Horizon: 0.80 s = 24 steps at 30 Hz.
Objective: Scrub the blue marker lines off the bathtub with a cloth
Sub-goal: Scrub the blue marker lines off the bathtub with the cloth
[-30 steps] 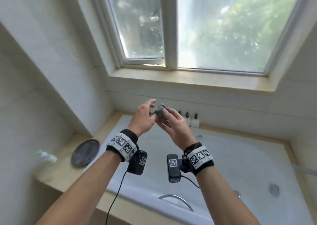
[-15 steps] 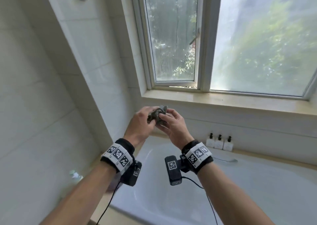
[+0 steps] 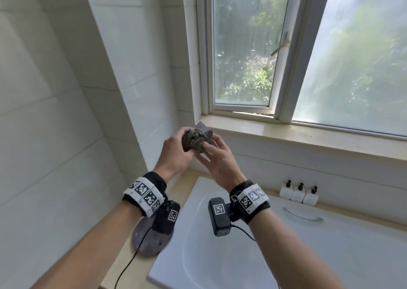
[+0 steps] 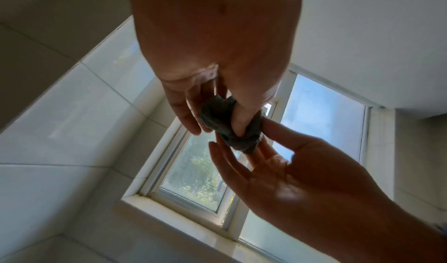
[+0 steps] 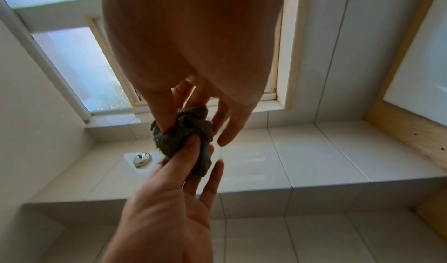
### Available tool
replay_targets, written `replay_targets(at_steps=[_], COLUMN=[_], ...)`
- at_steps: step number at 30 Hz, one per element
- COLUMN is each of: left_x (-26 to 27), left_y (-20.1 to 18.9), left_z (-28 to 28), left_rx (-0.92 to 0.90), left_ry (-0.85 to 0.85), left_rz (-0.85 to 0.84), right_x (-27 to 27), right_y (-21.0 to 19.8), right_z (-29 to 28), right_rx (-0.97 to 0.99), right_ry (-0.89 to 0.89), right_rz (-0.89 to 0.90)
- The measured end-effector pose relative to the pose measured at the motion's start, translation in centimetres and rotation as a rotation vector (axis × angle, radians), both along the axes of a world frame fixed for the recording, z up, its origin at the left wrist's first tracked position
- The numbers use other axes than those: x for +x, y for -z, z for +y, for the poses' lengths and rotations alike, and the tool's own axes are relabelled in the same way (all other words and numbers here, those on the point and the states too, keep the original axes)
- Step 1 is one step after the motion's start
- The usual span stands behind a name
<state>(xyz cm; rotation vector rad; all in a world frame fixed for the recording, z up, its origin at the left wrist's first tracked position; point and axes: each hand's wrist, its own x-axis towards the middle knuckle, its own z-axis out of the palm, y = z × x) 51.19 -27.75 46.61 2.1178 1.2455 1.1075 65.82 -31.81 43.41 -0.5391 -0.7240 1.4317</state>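
Head view: both hands raised at frame centre, above the white bathtub (image 3: 220,255) in the lower right. Left hand (image 3: 174,156) and right hand (image 3: 217,160) pinch a crumpled grey-brown cloth (image 3: 197,140) between them, thumbs and fingertips pressed into the wad, remaining fingers loosely extended. Dark round dish (image 3: 143,240) on the tub ledge, lower left of centre. Three small bottles (image 3: 299,192) against the wall, right. No marker lines visible.
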Motion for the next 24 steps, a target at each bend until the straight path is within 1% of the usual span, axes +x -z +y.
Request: replay_targets(at_steps=[3, 6, 10, 14, 17, 19, 22, 24], left_x=[-2.6, -5.1, -8.4, -11.8, -13.4, -14.3, -15.5, -16.6], left_y=[1.1, 2.5, 5.4, 10.0, 15.1, 19.5, 27.9, 33.7], left_z=[3.5, 7.0, 12.8, 18.6, 21.8, 23.8, 25.3, 25.8], left_rx=[-0.002, -0.041, -0.106, -0.200, -0.297, -0.362, -0.465, -0.545], left_ry=[-0.042, -0.069, -0.074, -0.036, -0.009, 0.016, 0.025, 0.010], left_rz=[-0.006, 0.028, 0.099, 0.195, 0.270, 0.349, 0.520, 0.599], right_x=[-3.2, -6.2, -9.3, -12.0, -13.7, -14.8, -16.1, -17.1], right_y=[0.9, 2.3, 5.8, 10.1, 14.3, 18.4, 25.1, 29.4], right_z=[3.4, 7.2, 12.3, 16.4, 18.5, 19.8, 20.6, 20.6], right_rx=[-0.058, -0.126, -0.186, -0.261, -0.357, -0.447, -0.592, -0.652], right_ry=[0.140, 0.265, 0.295, 0.290, 0.279, 0.272, 0.233, 0.190], right_rz=[-0.127, -0.269, -0.386, -0.634, -0.759, -0.834, -0.934, -0.981])
